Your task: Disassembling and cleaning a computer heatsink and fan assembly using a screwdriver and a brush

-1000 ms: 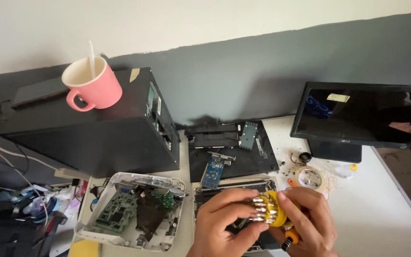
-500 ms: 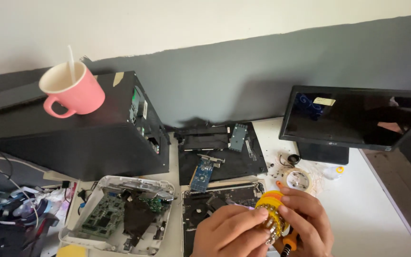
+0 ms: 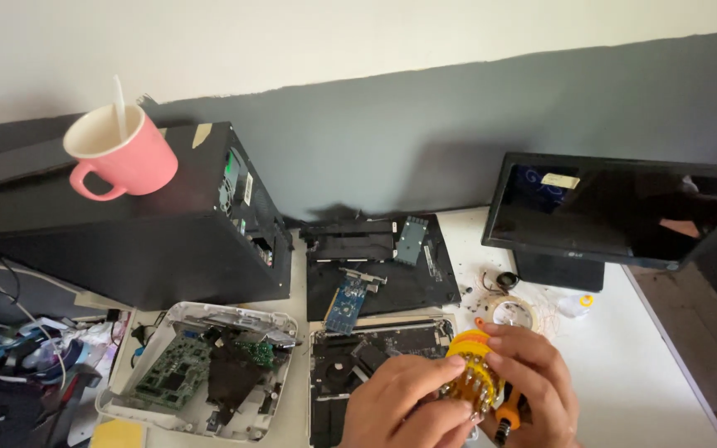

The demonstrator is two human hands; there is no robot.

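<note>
Currently both hands clasp a round yellow plastic bit holder (image 3: 473,377) above the opened laptop (image 3: 375,365): left hand (image 3: 404,411) grip pinching it, right hand (image 3: 533,382) fingers wrapped around.

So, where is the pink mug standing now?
In the head view, the pink mug stands upper left, on top of the black computer case, with a white stick in it, far from both hands.

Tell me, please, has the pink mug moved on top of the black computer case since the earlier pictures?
No. The pink mug sits at the same spot on the black computer case; both shift together in the picture, so only the camera moved.
</note>
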